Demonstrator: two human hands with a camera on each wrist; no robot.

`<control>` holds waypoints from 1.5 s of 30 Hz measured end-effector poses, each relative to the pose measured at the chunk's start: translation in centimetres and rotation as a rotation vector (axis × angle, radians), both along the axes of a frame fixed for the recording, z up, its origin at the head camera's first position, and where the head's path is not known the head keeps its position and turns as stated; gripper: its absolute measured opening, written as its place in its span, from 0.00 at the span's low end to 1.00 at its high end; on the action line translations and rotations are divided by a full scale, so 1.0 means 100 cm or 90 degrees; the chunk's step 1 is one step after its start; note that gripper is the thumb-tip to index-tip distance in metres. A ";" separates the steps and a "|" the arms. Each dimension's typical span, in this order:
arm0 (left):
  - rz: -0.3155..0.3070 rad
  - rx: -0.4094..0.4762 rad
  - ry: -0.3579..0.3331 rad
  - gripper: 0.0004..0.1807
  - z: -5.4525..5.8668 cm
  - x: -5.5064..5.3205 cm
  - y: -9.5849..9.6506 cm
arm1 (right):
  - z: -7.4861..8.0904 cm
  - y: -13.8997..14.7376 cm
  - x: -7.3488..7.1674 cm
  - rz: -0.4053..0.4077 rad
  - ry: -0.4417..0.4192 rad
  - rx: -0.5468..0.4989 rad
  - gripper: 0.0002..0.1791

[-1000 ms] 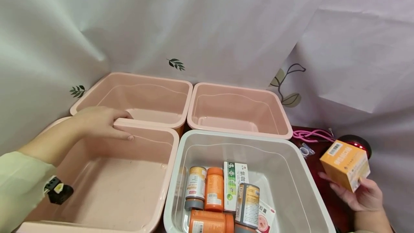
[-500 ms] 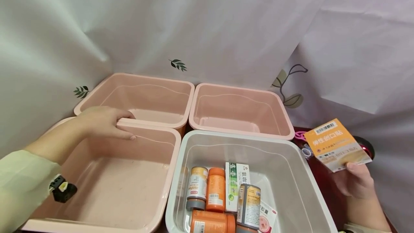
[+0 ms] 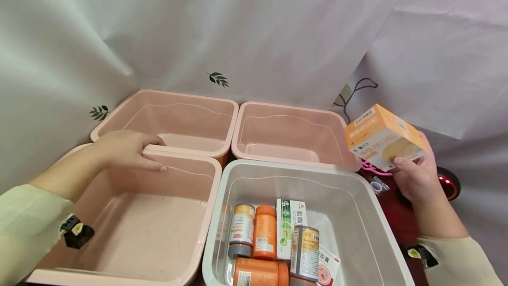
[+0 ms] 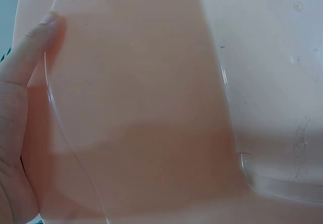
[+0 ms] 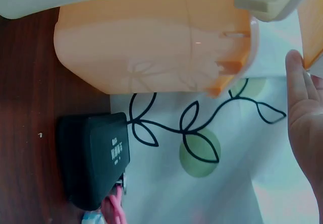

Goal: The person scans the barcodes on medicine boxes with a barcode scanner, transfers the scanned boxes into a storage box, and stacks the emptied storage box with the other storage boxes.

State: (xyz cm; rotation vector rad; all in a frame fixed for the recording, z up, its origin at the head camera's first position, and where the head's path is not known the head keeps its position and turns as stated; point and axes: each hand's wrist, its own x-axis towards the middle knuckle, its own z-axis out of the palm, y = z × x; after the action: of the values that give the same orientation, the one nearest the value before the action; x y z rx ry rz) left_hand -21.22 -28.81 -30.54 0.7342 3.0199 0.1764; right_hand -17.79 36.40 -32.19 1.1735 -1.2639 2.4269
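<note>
My right hand [image 3: 416, 175] holds an orange and white box of adhesive bandages [image 3: 382, 138], its thumb on the near side. The box is tilted in the air above the right ends of the grey bin and the back right pink bin. In the right wrist view, only part of the right hand [image 5: 305, 113] and a corner of the box [image 5: 312, 27] show at the right edge. My left hand [image 3: 127, 150] grips the far rim of the front left pink bin [image 3: 210, 215], thumb inside; the left wrist view shows that thumb side of the hand [image 4: 22, 77].
The grey bin [image 3: 278, 169] holds several bottles, such as an orange bottle [image 3: 264, 233], and a green-white medicine box [image 3: 289, 228]. Two pink bins, back left [image 3: 186, 109] and back right [image 3: 293, 116], stand behind. A pink cord [image 3: 371, 168] and a black device [image 3: 448, 183] lie right.
My right hand has lifted the box of adhesive bandages and moved it left and away from me, turning it along the way. The left hand stays on the rim.
</note>
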 end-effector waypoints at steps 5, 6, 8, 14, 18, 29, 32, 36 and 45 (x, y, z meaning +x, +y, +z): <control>-0.003 0.007 0.001 0.35 0.001 0.000 -0.001 | 0.005 -0.007 -0.016 -0.074 0.006 0.086 0.30; -0.006 0.006 0.003 0.35 0.001 0.000 -0.001 | 0.006 -0.010 -0.019 -0.085 0.015 0.108 0.30; -0.009 0.003 0.005 0.34 0.001 0.000 -0.002 | 0.007 -0.014 -0.024 -0.108 0.024 0.148 0.31; -0.004 0.008 -0.006 0.34 -0.001 0.002 -0.002 | 0.009 -0.024 -0.030 -0.187 0.004 0.232 0.32; -0.006 0.013 -0.008 0.34 -0.002 0.001 0.000 | 0.013 -0.026 -0.032 -0.217 -0.017 0.278 0.34; -0.015 0.005 0.002 0.34 -0.006 -0.003 0.005 | 0.011 -0.021 -0.031 -0.204 -0.012 0.534 0.68; -0.014 0.002 0.002 0.34 -0.005 -0.004 0.005 | 0.012 -0.024 -0.027 -0.210 0.026 0.588 0.67; -0.009 -0.003 0.002 0.34 -0.004 -0.004 0.004 | 0.014 -0.033 -0.017 -0.239 0.089 0.653 0.64; -0.015 -0.004 0.000 0.33 -0.003 -0.004 0.004 | 0.021 -0.067 0.022 -0.242 0.289 0.741 0.44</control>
State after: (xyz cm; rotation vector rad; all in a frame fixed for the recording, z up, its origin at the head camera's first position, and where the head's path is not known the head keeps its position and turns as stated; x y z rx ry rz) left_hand -21.57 -28.40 -30.88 0.7683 3.0087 0.1661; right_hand -15.56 29.72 -30.09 1.3501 -2.4691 0.9505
